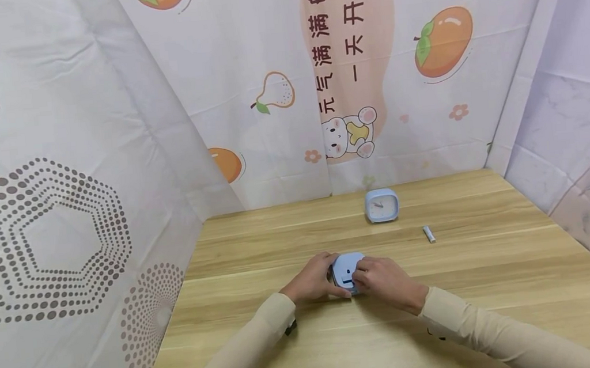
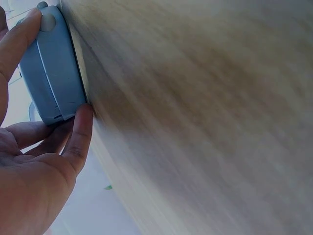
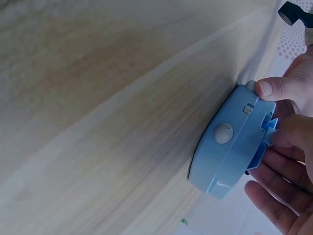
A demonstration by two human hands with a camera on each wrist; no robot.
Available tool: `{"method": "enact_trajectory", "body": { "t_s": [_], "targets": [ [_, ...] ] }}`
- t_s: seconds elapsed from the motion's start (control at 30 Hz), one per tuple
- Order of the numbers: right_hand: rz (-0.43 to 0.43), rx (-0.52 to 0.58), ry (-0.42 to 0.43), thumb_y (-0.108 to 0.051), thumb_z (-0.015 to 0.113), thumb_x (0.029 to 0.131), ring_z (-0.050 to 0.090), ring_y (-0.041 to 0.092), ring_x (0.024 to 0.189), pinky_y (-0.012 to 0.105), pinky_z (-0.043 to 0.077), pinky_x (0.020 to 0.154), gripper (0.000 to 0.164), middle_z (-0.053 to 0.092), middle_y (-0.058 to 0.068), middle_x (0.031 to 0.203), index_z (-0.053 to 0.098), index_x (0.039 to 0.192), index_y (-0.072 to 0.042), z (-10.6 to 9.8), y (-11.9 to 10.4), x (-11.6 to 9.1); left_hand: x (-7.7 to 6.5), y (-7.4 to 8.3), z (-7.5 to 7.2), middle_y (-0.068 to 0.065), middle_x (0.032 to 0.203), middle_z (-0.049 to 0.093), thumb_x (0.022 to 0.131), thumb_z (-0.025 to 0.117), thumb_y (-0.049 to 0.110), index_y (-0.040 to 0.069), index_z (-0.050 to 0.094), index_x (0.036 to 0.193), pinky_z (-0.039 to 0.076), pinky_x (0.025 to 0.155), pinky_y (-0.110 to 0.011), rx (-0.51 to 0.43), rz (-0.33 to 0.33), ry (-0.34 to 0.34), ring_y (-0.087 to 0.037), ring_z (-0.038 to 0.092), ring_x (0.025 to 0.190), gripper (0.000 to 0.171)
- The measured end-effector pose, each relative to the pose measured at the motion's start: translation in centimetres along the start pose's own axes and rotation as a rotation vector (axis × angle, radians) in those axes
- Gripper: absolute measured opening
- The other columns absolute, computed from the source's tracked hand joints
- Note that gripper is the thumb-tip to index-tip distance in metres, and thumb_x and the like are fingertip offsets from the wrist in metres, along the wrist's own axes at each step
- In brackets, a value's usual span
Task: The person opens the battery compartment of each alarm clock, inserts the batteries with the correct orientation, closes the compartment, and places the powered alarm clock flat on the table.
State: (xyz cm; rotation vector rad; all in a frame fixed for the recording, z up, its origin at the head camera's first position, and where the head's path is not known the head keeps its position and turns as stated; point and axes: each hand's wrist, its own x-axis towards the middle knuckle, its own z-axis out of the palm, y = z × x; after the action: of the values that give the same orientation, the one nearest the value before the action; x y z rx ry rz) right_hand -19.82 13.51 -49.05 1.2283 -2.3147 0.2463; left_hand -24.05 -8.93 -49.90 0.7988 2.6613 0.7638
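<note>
A light-blue alarm clock (image 1: 346,262) lies on its face on the wooden table, its back turned up. My left hand (image 1: 314,279) grips the clock's sides between thumb and fingers; in the left wrist view the fingertips (image 2: 84,115) sit at its lower edge, by the tabletop. A dark slot shows in the back of the clock. From the right, my right hand (image 1: 388,283) pinches a small blue battery cover (image 3: 268,132), which stands tilted up from the back. Round pale feet (image 3: 224,133) show on the clock's side in the right wrist view.
A second light-blue clock (image 1: 382,206) stands upright near the back of the table, dial forward. To its front right lies a small pale cylinder (image 1: 429,234) that looks like a battery. Printed curtains (image 1: 283,167) hang behind the table and at both sides.
</note>
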Motion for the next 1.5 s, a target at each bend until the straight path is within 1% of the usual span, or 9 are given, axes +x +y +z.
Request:
{"method": "enact_trajectory", "body": {
  "t_s": [0.2,0.37,0.53,0.63,0.83,0.9,1.03,1.17,1.5],
  "targets": [
    [0.014,0.021,0.000,-0.007,0.084,0.080,0.062,0.009,0.075,0.026,0.056,0.065,0.012,0.066,-0.004,0.082,0.075,0.082,-0.014,0.2,0.1,-0.1,-0.1,-0.1,0.1,-0.010,0.150,0.050,0.076,0.089,0.053,0.003,0.042,0.155,0.041,0.112,-0.038,-0.025,-0.001,0.003,-0.021,0.048,0.135,0.105],
    [0.016,0.040,0.008,-0.006,0.085,0.078,0.062,0.009,0.074,0.026,0.055,0.064,0.013,0.066,-0.004,0.081,0.075,0.082,-0.013,0.0,0.2,0.0,0.0,-0.1,0.1,-0.009,0.150,0.051,0.076,0.089,0.054,0.004,0.043,0.155,0.041,0.112,-0.037,-0.022,-0.003,0.003,-0.020,0.048,0.134,0.103],
    [0.045,0.060,-0.008,-0.006,0.086,0.078,0.062,0.009,0.073,0.027,0.055,0.064,0.012,0.065,-0.003,0.081,0.075,0.082,-0.011,-0.2,0.2,0.1,0.0,0.0,0.0,-0.010,0.150,0.050,0.076,0.089,0.052,0.004,0.044,0.155,0.041,0.112,-0.039,-0.034,-0.002,0.001,-0.021,0.048,0.133,0.103],
    [0.100,0.108,-0.032,-0.007,0.084,0.081,0.063,0.008,0.075,0.027,0.056,0.065,0.009,0.067,-0.003,0.083,0.077,0.084,-0.011,-0.5,0.3,-0.1,0.1,0.0,0.0,-0.011,0.149,0.051,0.076,0.089,0.053,0.003,0.044,0.155,0.041,0.112,-0.039,-0.028,0.009,0.000,-0.022,0.049,0.133,0.104],
    [0.287,0.327,-0.055,-0.008,0.081,0.087,0.065,0.006,0.076,0.026,0.056,0.066,0.004,0.072,-0.004,0.087,0.078,0.090,-0.010,-1.3,0.8,-0.2,0.0,-0.2,0.1,-0.011,0.148,0.052,0.075,0.090,0.054,0.003,0.044,0.154,0.041,0.112,-0.039,-0.024,0.005,0.010,-0.024,0.050,0.133,0.105],
    [0.326,0.376,-0.056,-0.010,0.079,0.090,0.065,0.005,0.076,0.025,0.056,0.067,0.002,0.073,-0.003,0.088,0.078,0.091,-0.008,-1.5,1.0,-0.3,0.0,-0.2,0.1,-0.012,0.148,0.052,0.074,0.090,0.054,0.003,0.044,0.154,0.042,0.112,-0.039,-0.030,0.002,0.013,-0.024,0.050,0.133,0.105],
    [0.349,0.425,-0.059,-0.010,0.077,0.092,0.066,0.004,0.076,0.027,0.058,0.067,0.004,0.074,-0.002,0.088,0.078,0.093,-0.006,-1.8,1.2,-0.6,0.1,-0.1,0.1,-0.011,0.147,0.052,0.075,0.090,0.053,0.003,0.045,0.154,0.043,0.111,-0.040,-0.026,0.005,0.013,-0.023,0.051,0.132,0.103],
    [0.366,0.468,-0.061,-0.007,0.077,0.091,0.066,0.003,0.076,0.030,0.059,0.068,0.003,0.075,-0.002,0.089,0.079,0.093,-0.007,-2.0,1.3,-0.8,0.0,-0.1,0.1,-0.011,0.147,0.053,0.075,0.090,0.053,0.004,0.046,0.154,0.043,0.110,-0.040,-0.007,0.003,0.015,-0.023,0.051,0.131,0.102],
    [0.463,0.550,-0.077,-0.008,0.074,0.093,0.065,0.002,0.080,0.030,0.059,0.070,0.006,0.073,-0.008,0.089,0.079,0.096,-0.011,-2.6,1.9,-1.6,0.1,-0.3,0.2,-0.011,0.145,0.054,0.073,0.091,0.053,0.004,0.046,0.153,0.043,0.110,-0.039,-0.012,0.021,0.016,-0.022,0.052,0.129,0.104]
  ]
}}
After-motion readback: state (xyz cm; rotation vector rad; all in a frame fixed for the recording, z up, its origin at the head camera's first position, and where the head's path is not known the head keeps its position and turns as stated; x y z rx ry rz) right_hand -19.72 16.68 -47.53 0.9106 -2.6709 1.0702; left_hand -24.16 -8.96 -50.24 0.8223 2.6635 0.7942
